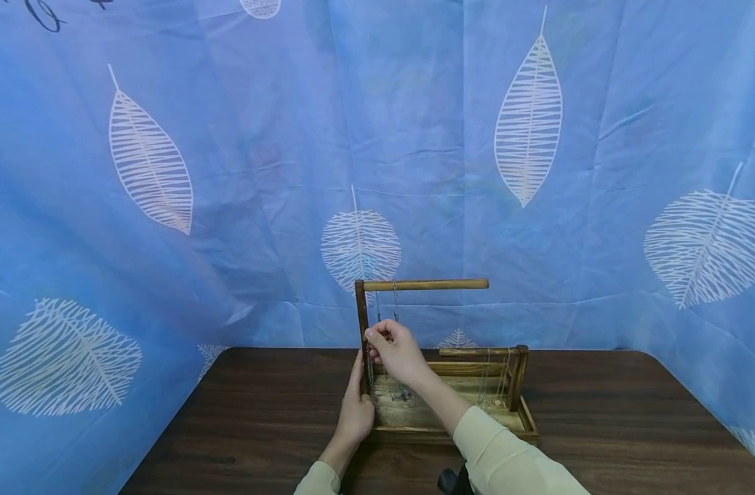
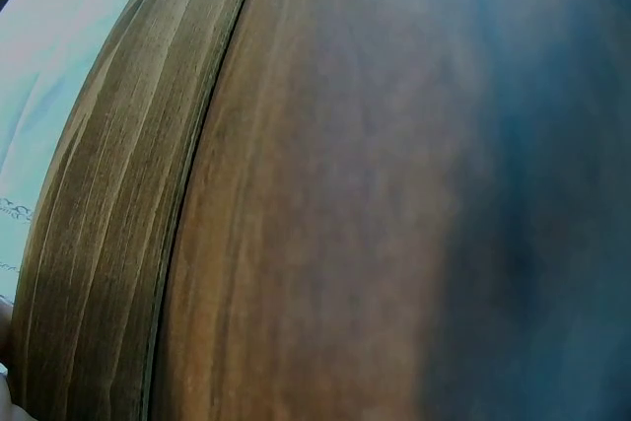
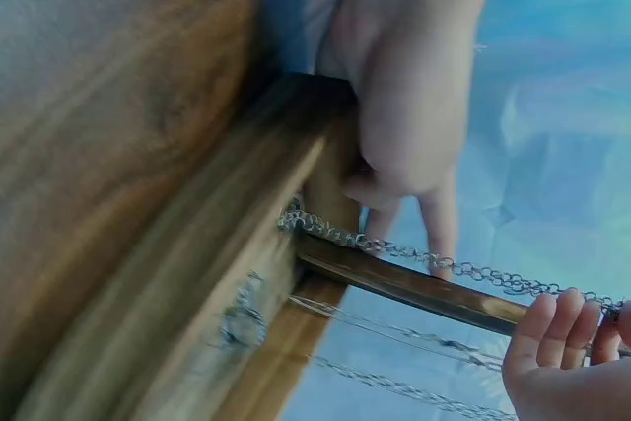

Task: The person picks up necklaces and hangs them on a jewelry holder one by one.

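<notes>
Silver chain [image 3: 483, 275], the thicker one, runs beside the tall post [image 1: 362, 316] at the left end of a wooden jewelry stand [image 1: 464, 369], from the tray corner to the right hand [image 1: 399, 354]. Right hand: thumb and index pinch the chain next to the post, remaining fingers curled, forearm crossing over the tray [image 1: 439, 436] from lower right. Left hand [image 1: 355, 416]: low on the post's outer side, pointing up, fingers extended and touching the wood; thicker chain passes in front of its fingers in the right wrist view. Left wrist view mostly wood grain, plus a sliver of skin at left edge, can't tell whose fingers.

Counts: 2 hands, 2 pale sleeves [image 1: 507, 454], 1 stand, 1 tray. 2 posts: tall one left, short post [image 1: 517, 381] right. 2 bars: long bar [image 1: 439, 284] above, short bar [image 1: 470, 352] lower right. 2 strands [image 1: 395, 299] hang from the long bar near its post end. Fine strands [image 1: 487, 381] on the short bar, several, exact number unclear. 1 small tangled cluster [image 1: 404, 395] toward the tray's left side, details too small. 1 black object [image 1: 454, 481] at bottom edge, partly behind the right sleeve, type unclear. 1 dark wood table [image 1: 260, 412]. Blue cloth [image 1: 414, 137] behind: 5 large leaf prints [image 1: 529, 120], plus partial ones.
</notes>
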